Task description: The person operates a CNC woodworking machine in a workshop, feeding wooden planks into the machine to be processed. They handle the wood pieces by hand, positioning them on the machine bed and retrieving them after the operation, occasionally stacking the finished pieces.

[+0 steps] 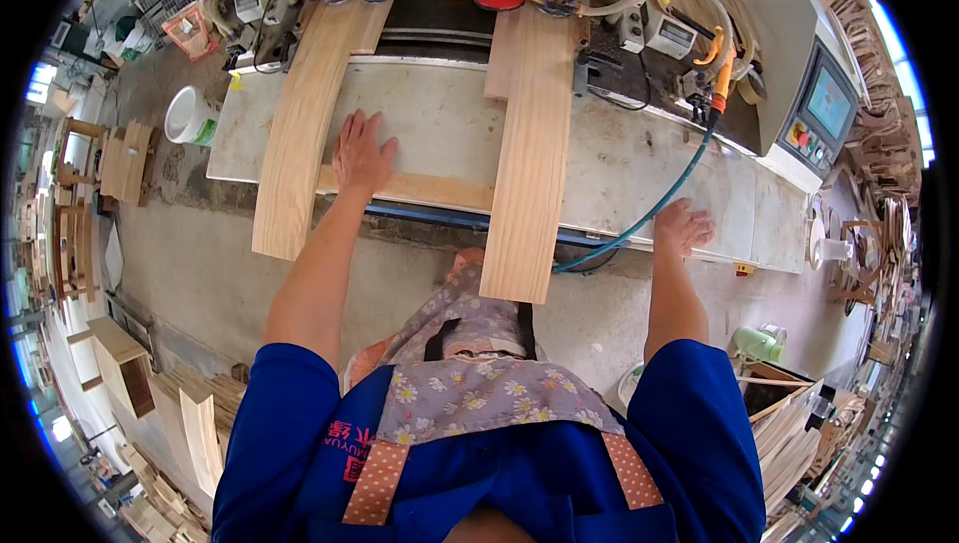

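The left hand [362,153] lies flat, fingers spread, on the pale bench [450,123], its heel touching a low wooden strip [430,189] along the front edge. It grips nothing. The right hand [683,227] rests open on the bench edge, beside a teal hose [659,205]. Two long boards [300,123] [529,163] flank the left hand, overhanging the bench.

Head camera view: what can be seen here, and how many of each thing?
Long boards: two, pale wood, on the table, far ends under the machine.
Short strip: one, pale wood, lying crosswise between the boards.
Table: one, grey.
Hose: one, teal, right of the boards.
Bucket: one, white, floor on the left.
Control panel: one, grey, right.
Left hand: flat on the strip.
Right hand: open, at the table edge.
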Available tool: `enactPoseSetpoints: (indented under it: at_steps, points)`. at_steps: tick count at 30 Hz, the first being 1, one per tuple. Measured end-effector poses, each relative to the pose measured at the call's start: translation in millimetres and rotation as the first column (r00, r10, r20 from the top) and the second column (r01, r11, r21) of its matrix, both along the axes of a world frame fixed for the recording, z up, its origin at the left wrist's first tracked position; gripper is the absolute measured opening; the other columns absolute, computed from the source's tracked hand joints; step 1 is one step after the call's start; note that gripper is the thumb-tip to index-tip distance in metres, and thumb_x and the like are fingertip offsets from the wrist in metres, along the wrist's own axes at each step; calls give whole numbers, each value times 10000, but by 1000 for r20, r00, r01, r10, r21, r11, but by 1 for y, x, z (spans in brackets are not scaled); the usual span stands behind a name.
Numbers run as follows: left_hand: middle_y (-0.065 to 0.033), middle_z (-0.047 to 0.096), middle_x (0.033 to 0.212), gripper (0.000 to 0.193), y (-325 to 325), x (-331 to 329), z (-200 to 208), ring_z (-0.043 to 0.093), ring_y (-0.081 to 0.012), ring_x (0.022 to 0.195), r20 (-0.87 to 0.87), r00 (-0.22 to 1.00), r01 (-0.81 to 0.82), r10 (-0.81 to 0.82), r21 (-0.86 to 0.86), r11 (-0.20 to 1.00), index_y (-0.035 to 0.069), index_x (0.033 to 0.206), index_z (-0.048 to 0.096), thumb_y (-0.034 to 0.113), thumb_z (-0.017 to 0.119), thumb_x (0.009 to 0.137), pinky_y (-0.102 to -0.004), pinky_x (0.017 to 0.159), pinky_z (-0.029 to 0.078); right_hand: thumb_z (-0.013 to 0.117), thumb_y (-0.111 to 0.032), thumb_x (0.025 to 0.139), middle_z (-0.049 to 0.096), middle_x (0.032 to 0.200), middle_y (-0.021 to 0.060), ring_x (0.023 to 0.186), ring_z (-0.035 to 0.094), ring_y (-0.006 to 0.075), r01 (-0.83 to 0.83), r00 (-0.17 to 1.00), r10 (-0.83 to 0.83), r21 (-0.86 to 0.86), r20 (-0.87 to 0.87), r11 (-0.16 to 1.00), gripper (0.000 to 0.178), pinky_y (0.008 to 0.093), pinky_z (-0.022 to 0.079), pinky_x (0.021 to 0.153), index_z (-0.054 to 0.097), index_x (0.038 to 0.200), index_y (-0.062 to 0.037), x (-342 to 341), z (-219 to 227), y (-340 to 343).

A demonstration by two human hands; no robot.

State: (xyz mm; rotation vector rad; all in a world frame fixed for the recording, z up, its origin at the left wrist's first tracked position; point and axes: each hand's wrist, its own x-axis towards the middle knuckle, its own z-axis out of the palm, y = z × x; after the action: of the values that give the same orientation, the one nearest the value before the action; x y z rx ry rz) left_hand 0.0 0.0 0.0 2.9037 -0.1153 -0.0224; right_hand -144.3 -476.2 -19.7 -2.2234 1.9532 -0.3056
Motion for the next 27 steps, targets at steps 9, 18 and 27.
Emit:
enactPoseSetpoints:
  at_steps: [9,18,27]
  points:
    - [-115,337,1436,527,2,-1,-6,266,-273,1349,57,998,33,-33,0,999,151,1310,444,329,569,830,-417,1088,246,365,-436,896,213,1476,121,1375,151,278,-24,1000,24,-63,2,998,589,551,294,1001,298,1384,-113,-5,-6,-3]
    - [-123,351,1423,525,-1,0,-1,278,-276,1341,60,998,18,-17,-18,1000,141,1301,456,330,575,826,-418,1088,243,359,-451,899,205,1485,127,1382,134,281,-19,999,21,-41,47,999,610,546,275,1019,277,1404,-121,-4,-8,-5]
    - [-115,348,1427,530,3,5,-5,284,-274,1337,70,997,40,-43,32,999,144,1305,455,352,570,831,-418,1085,249,347,-448,906,236,1474,164,1381,133,341,-201,965,174,-131,-194,971,612,546,167,1075,282,1408,-104,-14,-39,-26]
